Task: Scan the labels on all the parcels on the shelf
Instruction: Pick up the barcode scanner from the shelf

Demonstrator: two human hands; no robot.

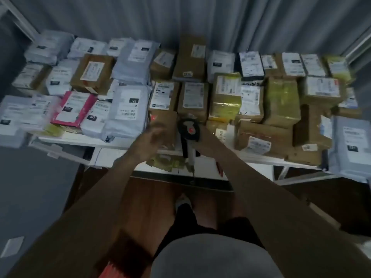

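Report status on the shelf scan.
Right hand grips black handheld scanner with red button, aimed at brown cardboard parcels. Left hand open, blurred, over shelf edge. Nothing blocking.

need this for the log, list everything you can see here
cardboard parcels: many, brown, some under yellow tape, middle and right of the shelf
poly mailers: many, grey-white, mostly left, one at the far right
pink mailer: one, front left
shelf: one, white, under the parcels
curtain: grey, behind the shelf
scanner: one, black, red button, front centre
left hand: blurred, fingers relaxed, beside the scanner
right hand: grips the scanner handle
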